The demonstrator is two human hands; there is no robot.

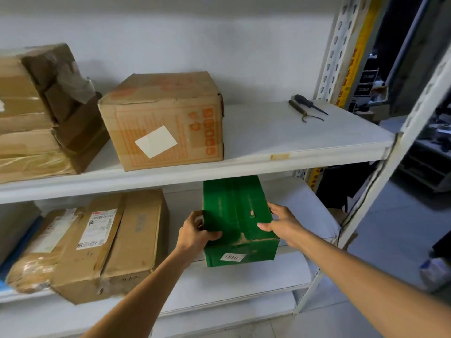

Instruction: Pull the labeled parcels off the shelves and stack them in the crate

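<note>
We've got both hands on the green box point(238, 215) at the lower shelf point(244, 286), right under the upper shelf point(305, 142). Our L hand point(195, 230) grips its left front corner, thumb on top, fingers curled round the side. Our R hand point(283, 223) grips the right edge, thumb across the top, fingers down the far side. We can't tell if the box sits on the board or is lifted off it. There's a white tag point(231, 257) w/ a handwritten code on its front face. To the left, apart from it, is a taped carton point(105, 242) w/ a barcode label on top. On the upper shelf are a brown box point(163, 120) w/ a blank white sticker, a taped stack point(36, 113) at far left and two tools point(308, 107) at far right.
</note>
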